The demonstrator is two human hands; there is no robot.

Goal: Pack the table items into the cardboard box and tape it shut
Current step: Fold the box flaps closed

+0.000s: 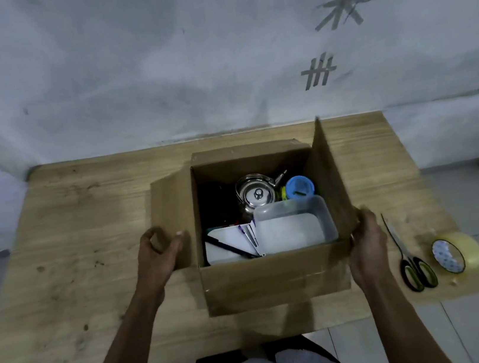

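Box (274, 278) centre, packed | left hand (161, 249) grips left flap (173, 222) | right hand (366, 246) grips right flap (330, 183) | scissors (411, 261), tape (457, 253) lower right on desk (89, 266)

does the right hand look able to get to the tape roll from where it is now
Probably yes. The right hand is on the box's right flap, and the tape roll lies just to its right, with only the flat scissors between. It must release the flap first.

Wooden table (84, 235), open cardboard box (274, 278), scissors (411, 261), tape roll (460, 252) at right
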